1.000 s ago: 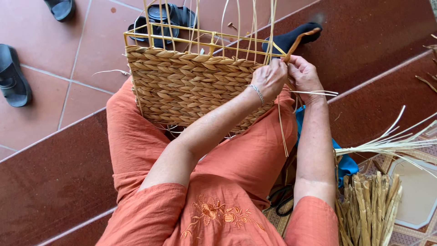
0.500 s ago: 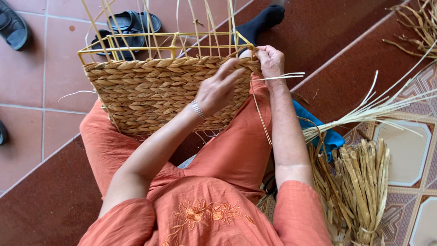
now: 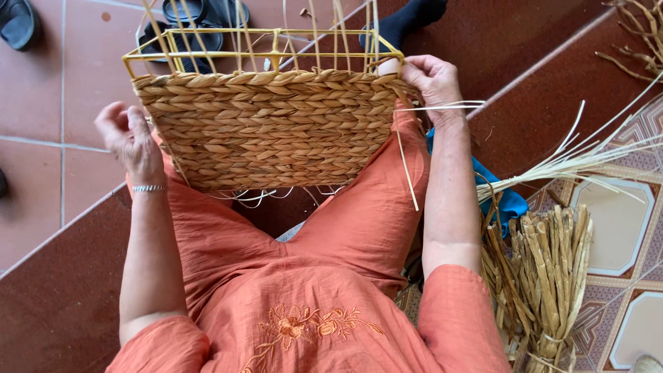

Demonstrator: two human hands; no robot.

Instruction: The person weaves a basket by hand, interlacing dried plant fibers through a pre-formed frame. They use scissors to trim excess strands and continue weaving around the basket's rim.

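A half-woven straw basket [image 3: 269,128] on a yellow wire frame [image 3: 200,34] rests on my lap, with thin upright stakes rising from its rim. My right hand [image 3: 428,79] grips the basket's top right corner, pinching the weaving strand there. My left hand [image 3: 128,138] is at the basket's left side, fingers loosely curled, just off the weave and holding nothing that I can see. A beaded bracelet sits on my left wrist. I wear orange embroidered clothes.
A tied bundle of dried straw [image 3: 552,276] stands at my right, with loose pale strands [image 3: 573,155] fanning over it and blue cloth [image 3: 507,200] beneath. Dark sandals [image 3: 197,14] lie on the red tiles beyond the basket; another sandal [image 3: 17,21] is at the top left.
My left hand has left the basket's top right corner and moved across to its left side. My right hand stays at the right corner. The view has shifted right.
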